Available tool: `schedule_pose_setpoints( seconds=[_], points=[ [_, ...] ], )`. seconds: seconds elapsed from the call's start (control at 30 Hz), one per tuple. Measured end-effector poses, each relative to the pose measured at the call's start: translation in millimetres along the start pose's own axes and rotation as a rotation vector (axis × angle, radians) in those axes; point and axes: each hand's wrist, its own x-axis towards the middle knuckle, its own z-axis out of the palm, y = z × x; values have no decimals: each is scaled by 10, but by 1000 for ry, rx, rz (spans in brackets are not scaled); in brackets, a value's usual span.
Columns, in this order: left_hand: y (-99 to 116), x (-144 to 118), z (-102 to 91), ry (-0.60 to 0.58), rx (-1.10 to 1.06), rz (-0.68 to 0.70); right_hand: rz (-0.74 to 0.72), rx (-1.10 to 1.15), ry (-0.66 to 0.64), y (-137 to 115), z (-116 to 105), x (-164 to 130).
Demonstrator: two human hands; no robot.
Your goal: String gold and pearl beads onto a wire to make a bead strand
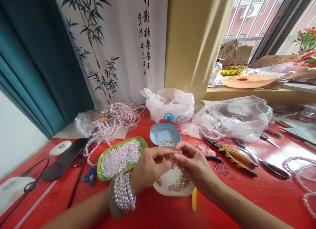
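My left hand [149, 168] and my right hand [196, 163] meet at the fingertips above a white dish [165, 183]. Both are closed in a pinch. Whatever sits between the fingertips is too small to make out. Gold beads [182, 182] lie in the white dish, partly hidden by my hands. Just behind is a blue dish [164, 128] with small gold-coloured pieces in it. Left of my left hand, a green tray [99, 171] holds many loose white pearl beads [120, 158]. Pearl strands [124, 192] and a green bangle [114, 199] circle my left wrist.
Strung pearls [118, 118] are heaped at the back left. Plastic bags [170, 105] stand along the wall. Yellow-black pliers [232, 159] and black-handled scissors [274, 169] lie to the right. A dark phone-like slab [64, 159] and blue scissors handles [90, 176] are at left.
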Motion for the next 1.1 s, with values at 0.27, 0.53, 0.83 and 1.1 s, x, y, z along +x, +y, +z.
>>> schedule_pose_setpoints(
  seconds=[0.27,0.53,0.83,1.1],
  points=[
    [-50,-44,-49,11,511,391,220,360,-63,66,51,-65],
    [-108,-74,-99,43,803,583,186,221,-6,-40,113,-60],
    [-37,-17,-73,146,417,176,-335,-1077,405,-338,-628,67],
    [-100,29,-60,116,136,-64,-282,-1803,181,113,-1067,-425]
  ],
)
